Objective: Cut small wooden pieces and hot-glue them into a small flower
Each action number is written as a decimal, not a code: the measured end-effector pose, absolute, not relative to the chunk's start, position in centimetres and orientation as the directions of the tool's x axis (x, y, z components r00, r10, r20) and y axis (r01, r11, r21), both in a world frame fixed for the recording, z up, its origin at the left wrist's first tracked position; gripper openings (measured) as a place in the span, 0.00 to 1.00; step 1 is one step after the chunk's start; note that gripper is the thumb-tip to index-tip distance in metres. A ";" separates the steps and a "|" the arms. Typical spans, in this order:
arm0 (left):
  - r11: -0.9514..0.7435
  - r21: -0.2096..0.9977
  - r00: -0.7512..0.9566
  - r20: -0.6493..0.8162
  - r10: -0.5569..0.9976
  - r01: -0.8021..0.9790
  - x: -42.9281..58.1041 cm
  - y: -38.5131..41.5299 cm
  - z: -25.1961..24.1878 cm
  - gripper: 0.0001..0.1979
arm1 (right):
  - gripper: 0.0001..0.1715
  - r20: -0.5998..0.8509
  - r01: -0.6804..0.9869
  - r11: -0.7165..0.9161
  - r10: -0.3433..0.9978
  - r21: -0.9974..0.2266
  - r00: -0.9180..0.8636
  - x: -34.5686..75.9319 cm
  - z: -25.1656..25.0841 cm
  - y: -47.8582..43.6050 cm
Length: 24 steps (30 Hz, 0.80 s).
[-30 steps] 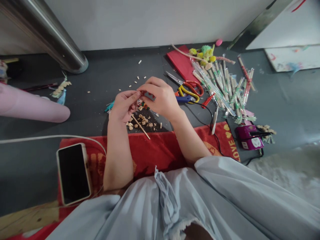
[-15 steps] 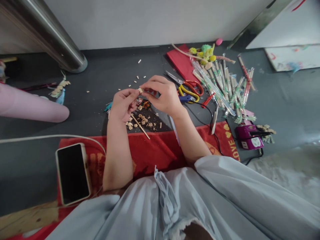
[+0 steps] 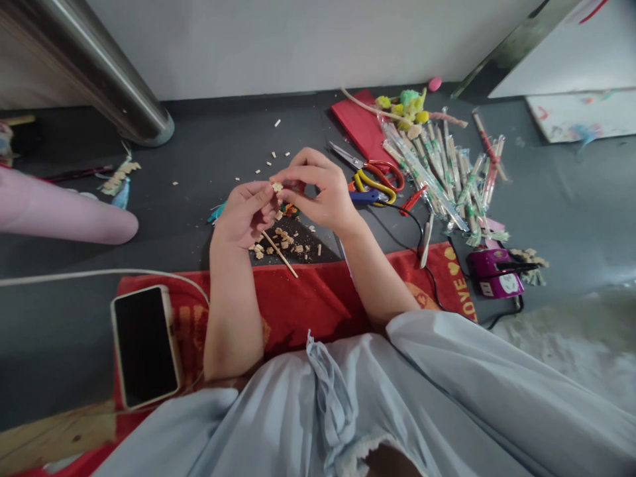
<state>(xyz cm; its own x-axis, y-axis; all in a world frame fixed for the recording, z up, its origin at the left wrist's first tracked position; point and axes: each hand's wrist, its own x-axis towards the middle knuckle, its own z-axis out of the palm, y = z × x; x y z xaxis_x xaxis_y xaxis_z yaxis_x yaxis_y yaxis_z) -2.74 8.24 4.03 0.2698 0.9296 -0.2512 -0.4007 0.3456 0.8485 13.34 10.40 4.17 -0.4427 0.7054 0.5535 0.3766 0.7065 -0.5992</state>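
Observation:
Between the fingertips of my left hand (image 3: 247, 213) and my right hand (image 3: 318, 187) sits a small pale flower-shaped wooden piece (image 3: 277, 188). Both hands are closed in a pinch on it, one from each side. Below them, a pile of small wooden pieces (image 3: 284, 238) lies on the dark surface, partly covered by my left hand. A thin wooden stick (image 3: 281, 254) rests across that pile, reaching onto the red towel (image 3: 308, 298). Something orange and green (image 3: 291, 211) shows just under my fingers, mostly hidden.
Scissors with red and yellow handles (image 3: 380, 175) lie right of my hands, near several wrapped sticks (image 3: 447, 165). A purple power socket (image 3: 494, 271) with a black cord is farther right. At left are a phone (image 3: 146, 348), a pink cylinder (image 3: 64, 205) and a metal leg (image 3: 99, 73).
The flower-shaped piece has turned so its flower outline faces me more. My hands have shifted slightly downward and left, and my right fingertips have come closer to the left ones.

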 end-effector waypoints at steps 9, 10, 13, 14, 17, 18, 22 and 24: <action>0.301 0.879 0.186 -0.248 0.951 -0.370 -3.0 8.1 3.8 0.14 | 0.22 0.559 0.376 0.711 0.702 -0.594 -0.442 12.7 4.6 9.7; 0.293 0.882 0.178 -0.243 0.954 -0.370 -3.0 8.0 3.8 0.14 | 0.22 0.559 0.382 0.712 0.701 -0.590 -0.443 12.6 4.6 9.6; 0.284 0.887 0.166 -0.239 0.957 -0.363 -2.9 7.9 3.9 0.14 | 0.22 0.559 0.405 0.715 0.698 -0.570 -0.447 12.6 4.7 9.4; 0.282 0.889 0.162 -0.238 0.958 -0.360 -2.9 7.9 3.9 0.14 | 0.22 0.564 0.409 0.721 0.692 -0.559 -0.450 12.6 4.7 9.4; 0.247 0.896 0.168 -0.197 0.966 -0.370 -2.9 7.8 3.9 0.16 | 0.21 0.581 0.412 0.742 0.670 -0.529 -0.462 12.5 4.6 9.4; 0.228 0.897 0.177 -0.172 0.969 -0.379 -2.9 7.8 3.9 0.16 | 0.20 0.584 0.411 0.747 0.665 -0.523 -0.466 12.5 4.5 9.4; 0.192 0.879 0.244 -0.090 0.966 -0.437 -3.0 7.9 3.7 0.17 | 0.21 0.581 0.406 0.750 0.661 -0.522 -0.474 12.5 4.2 9.6; 0.205 0.872 0.252 -0.098 0.963 -0.444 -3.0 7.9 3.8 0.16 | 0.21 0.583 0.400 0.748 0.664 -0.530 -0.468 12.5 4.1 9.7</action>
<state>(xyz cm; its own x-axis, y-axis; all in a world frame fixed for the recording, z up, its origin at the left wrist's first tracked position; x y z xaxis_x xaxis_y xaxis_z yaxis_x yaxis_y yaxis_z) -2.96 7.91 3.76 0.2520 0.9628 -0.0980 -0.4440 0.2050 0.8723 12.47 9.69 4.11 -0.4683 0.6639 0.5830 0.4002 0.7477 -0.5299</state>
